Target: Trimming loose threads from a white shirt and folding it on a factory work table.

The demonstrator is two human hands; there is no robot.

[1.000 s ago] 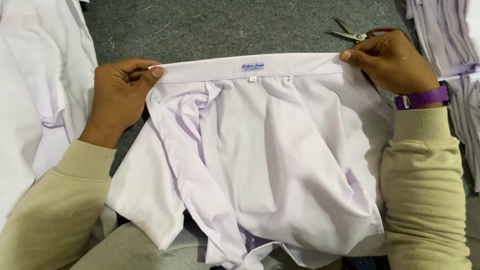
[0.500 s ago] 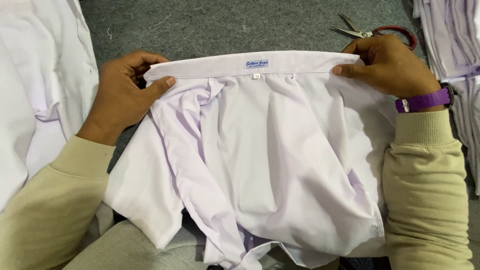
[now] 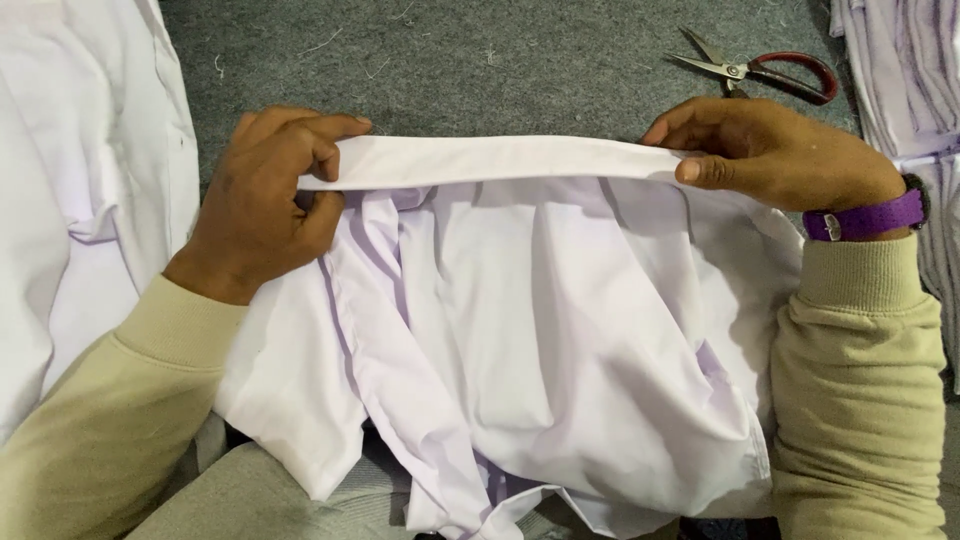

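Note:
A pale lilac-white shirt [image 3: 540, 330] lies crumpled on the grey felt surface in front of me. Its collar band [image 3: 500, 160] runs flat across the top, folded over so the label is hidden. My left hand [image 3: 265, 205] pinches the band's left end between thumb and fingers. My right hand [image 3: 770, 155], with a purple wristband, grips the band's right end. Both sleeves I wear are beige.
Red-handled scissors [image 3: 760, 70] lie on the grey surface [image 3: 500, 60] beyond my right hand. A pile of white garments [image 3: 80, 180] sits at the left. A stack of folded pale shirts [image 3: 910, 90] lies along the right edge.
The collar band has been folded over toward me, hiding the label that showed before. Both hands moved slightly down and inward with it.

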